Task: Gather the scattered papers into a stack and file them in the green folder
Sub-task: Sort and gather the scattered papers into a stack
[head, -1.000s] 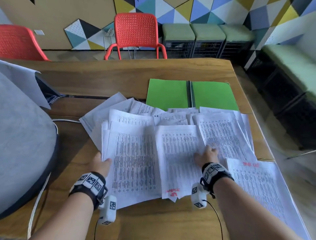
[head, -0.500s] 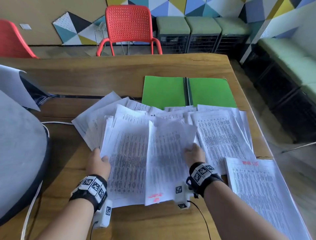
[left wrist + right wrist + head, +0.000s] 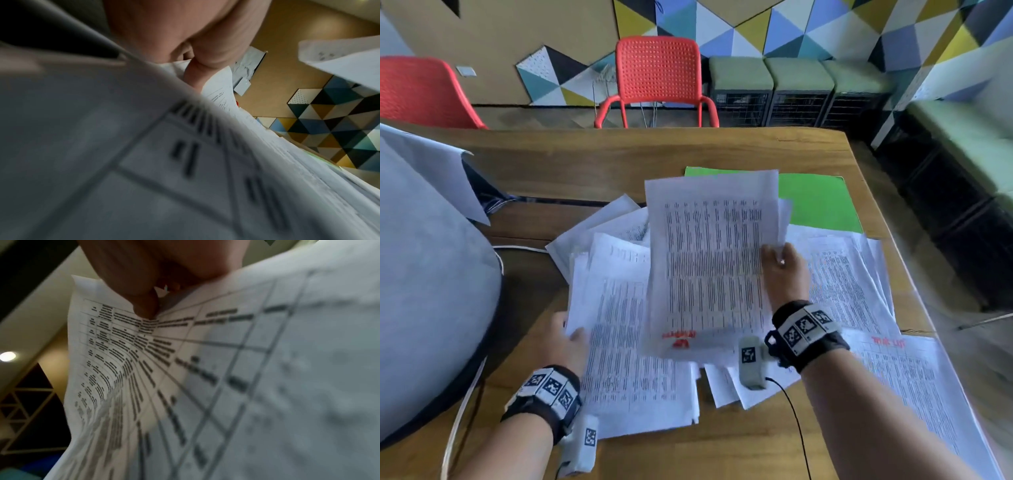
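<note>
Our right hand (image 3: 784,274) pinches a sheet (image 3: 709,260) lifted above the papers (image 3: 842,281), just before the folder (image 3: 818,202); our left hand (image 3: 566,346) grips the pile's (image 3: 626,359) edge.

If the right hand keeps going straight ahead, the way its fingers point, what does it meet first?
Likely the green folder. The right hand holds a lifted sheet and points away toward the table's far side, where the folder lies. Height is unclear; it may pass above it.

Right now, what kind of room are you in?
Probably an office lounge or meeting room. There is a long wooden table covered in printed papers, red plastic chairs pulled up to it, and green cushioned benches along a wall of colourful triangle panels.
</note>
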The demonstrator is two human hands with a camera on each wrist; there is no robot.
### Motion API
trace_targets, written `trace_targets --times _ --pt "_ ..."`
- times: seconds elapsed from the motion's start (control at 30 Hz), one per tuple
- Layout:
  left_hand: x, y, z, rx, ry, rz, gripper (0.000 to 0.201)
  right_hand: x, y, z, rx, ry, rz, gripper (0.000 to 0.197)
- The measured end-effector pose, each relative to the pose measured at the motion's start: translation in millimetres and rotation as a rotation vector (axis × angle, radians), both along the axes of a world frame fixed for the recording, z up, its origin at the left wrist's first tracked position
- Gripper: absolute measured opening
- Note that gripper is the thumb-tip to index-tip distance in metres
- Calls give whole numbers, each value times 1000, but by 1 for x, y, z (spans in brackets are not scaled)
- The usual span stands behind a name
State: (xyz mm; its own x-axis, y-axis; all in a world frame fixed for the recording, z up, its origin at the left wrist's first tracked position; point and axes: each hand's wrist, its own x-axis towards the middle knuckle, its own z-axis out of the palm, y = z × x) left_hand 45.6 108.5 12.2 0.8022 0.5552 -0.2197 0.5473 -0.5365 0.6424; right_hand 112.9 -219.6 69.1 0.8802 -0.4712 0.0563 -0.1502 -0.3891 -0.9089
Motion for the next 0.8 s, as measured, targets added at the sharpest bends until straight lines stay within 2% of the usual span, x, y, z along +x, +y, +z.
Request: trace_targets --times 0.13,0.27,0.33,0.47,0.57,0.6,0.67,0.73,0.8 --pt "-18 -10 -20 -216 89 -7 26 -13 11 -49 -41 271 91 25" --pt "-30 -20 -28 -314 29 -7 36 -43 40 -85 -58 483 269 8" --pt "-34 -26 -26 -306 33 -41 43 -55 57 -94 -15 537 343 19" --pt "-35 -28 -14 -247 -28 -50 47 -55 70 -98 12 434 444 39" --pt "-33 -22 14 -219 -165 -36 49 -45 62 -81 -20 392 485 61" --pt "-32 -18 25 -237 -210 -27 52 -43 59 -74 18 410 503 71" --pt "-31 -16 49 -306 -290 -31 60 -41 56 -58 237 435 554 81" --pt "-31 -21 66 -352 -337 -71 56 -40 53 -40 423 384 579 66" --pt "-30 -35 77 -331 -341 -141 45 -42 54 -15 436 252 537 38"
